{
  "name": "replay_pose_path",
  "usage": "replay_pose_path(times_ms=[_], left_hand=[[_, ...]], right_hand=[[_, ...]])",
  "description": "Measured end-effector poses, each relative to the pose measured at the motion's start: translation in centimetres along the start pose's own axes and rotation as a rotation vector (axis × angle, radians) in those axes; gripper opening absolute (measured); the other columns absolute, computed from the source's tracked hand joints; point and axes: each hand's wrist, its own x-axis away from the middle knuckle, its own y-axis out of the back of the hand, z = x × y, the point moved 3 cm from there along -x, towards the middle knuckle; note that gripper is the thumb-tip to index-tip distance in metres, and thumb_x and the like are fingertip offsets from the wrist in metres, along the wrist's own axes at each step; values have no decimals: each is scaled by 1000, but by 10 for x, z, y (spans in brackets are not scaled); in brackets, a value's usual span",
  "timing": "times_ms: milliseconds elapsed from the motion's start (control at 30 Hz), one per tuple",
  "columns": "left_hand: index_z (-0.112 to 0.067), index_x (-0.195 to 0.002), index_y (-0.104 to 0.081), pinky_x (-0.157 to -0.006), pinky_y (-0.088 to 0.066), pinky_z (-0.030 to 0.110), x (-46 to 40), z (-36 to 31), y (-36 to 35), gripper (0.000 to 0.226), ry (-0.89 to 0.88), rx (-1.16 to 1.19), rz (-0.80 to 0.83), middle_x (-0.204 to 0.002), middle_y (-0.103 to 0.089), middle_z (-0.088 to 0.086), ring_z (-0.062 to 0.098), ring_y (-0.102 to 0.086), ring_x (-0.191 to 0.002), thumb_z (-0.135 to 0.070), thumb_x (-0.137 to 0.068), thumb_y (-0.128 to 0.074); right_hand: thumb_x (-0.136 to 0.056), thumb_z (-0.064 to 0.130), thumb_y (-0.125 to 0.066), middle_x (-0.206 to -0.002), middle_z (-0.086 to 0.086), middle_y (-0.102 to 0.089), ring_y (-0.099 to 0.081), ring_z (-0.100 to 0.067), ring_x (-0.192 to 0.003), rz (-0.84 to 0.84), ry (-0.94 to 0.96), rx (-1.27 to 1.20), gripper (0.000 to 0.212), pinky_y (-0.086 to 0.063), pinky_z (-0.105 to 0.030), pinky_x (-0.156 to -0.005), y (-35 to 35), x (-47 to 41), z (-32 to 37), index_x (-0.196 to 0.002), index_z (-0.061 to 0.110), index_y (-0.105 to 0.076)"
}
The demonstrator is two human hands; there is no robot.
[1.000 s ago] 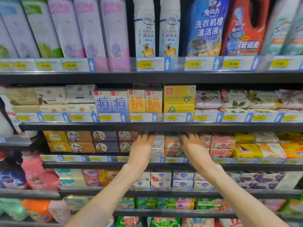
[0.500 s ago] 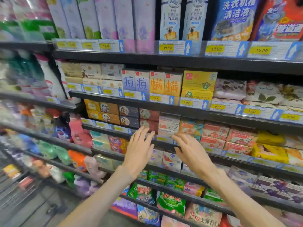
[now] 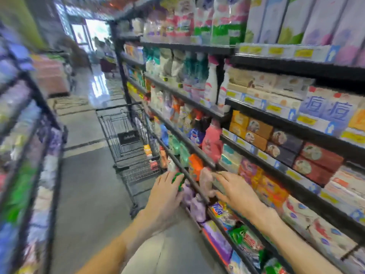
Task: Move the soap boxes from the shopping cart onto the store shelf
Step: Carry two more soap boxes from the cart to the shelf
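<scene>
The view is blurred by motion. A black wire shopping cart [image 3: 126, 139] stands in the aisle, close against the shelving on the right. A few small boxes [image 3: 148, 150] lie along its right side, too blurred to read. My left hand [image 3: 166, 191] hangs empty, fingers spread, just short of the cart's near end. My right hand [image 3: 236, 191] is empty too, fingers apart, in front of the lower shelves. Soap boxes [image 3: 276, 143] fill the store shelf [image 3: 292, 125] on the right.
Bottles and refill pouches [image 3: 212, 141] crowd the shelves between the cart and the soap section. A second rack [image 3: 29, 145] lines the aisle's left side. Grey floor [image 3: 88, 184] runs between them. People [image 3: 104, 56] stand far down the aisle near a bright doorway.
The view has swung left from facing the soap shelves to looking down the aisle, bringing the cart into sight. Both empty hands have come off the shelf and dropped lower, toward the cart.
</scene>
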Motion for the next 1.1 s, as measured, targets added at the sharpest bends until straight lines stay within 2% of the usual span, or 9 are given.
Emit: replay_pose_path(times_ms=[133,233,333,400,533,633,733,900,1100], left_hand=[[-16,-131,-53,-93,-50,45,40,97,20,60,145,-44,-30,-128,-57,10,34,-54,-118,-37,-79,-73],[-17,-136,-51,-98,-47,45,69,171,35,58,275,-112,-28,-134,-54,9,32,-50,-124,-47,-88,-59],[-16,-134,-54,-96,-49,43,90,238,52,57,328,-140,-47,-131,-57,9,32,-54,-121,-46,-87,-65],[-17,-134,-54,-96,-50,43,99,283,61,56,348,-153,-46,-131,-58,10,32,-55,-120,-46,-87,-64],[-19,-135,-53,-97,-49,44,112,369,72,57,412,-152,-28,-134,-57,11,32,-54,-122,-53,-90,-45],[-18,-133,-56,-94,-51,45,117,431,74,61,484,-136,27,-132,-58,13,34,-55,-121,-55,-89,-37],[-16,-133,-57,-91,-52,47,116,489,69,63,525,-138,61,-132,-58,15,36,-56,-121,-56,-89,-36],[-17,-135,-54,-93,-50,46,89,578,58,64,573,-125,74,-133,-57,13,34,-54,-121,-58,-90,-35],[-18,-140,-49,-98,-46,47,17,685,47,67,579,-142,80,-139,-51,13,33,-48,-128,-60,-91,-30]], right_hand=[[-88,53,-49,-123,-5,-63,-62,-28,-109,65,149,-35,55,-55,-42,-85,-45,-88,65,-130,18,-57],[-84,51,-52,-115,-9,-66,-66,-30,-100,103,240,-48,57,-57,-37,-82,-74,-148,126,-127,14,-58],[-84,45,-61,-120,-9,-65,-65,-31,-103,112,306,-73,57,-56,-39,-84,-100,-205,182,-132,13,-56],[-86,46,-57,-122,-9,-64,-64,-31,-106,111,332,-88,59,-55,-40,-87,-114,-241,216,-134,13,-54],[-89,46,-63,-124,-4,-64,-64,-25,-108,90,356,-69,58,-53,-37,-83,-135,-310,280,-138,17,-53],[-93,49,-57,-132,-2,-57,-58,-24,-116,159,368,-126,60,-49,-38,-92,-159,-361,322,-144,21,-43],[-95,50,-51,-139,-1,-51,-53,-23,-122,210,366,-145,62,-47,-38,-96,-186,-408,351,-148,24,-34],[-96,51,-49,-147,-1,-44,-50,-24,-126,253,375,-152,62,-45,-40,-100,-227,-494,375,-149,24,-33],[-96,52,-49,-143,1,-47,-50,-21,-125,233,390,-150,62,-45,-35,-100,-277,-615,375,-150,24,-32]])
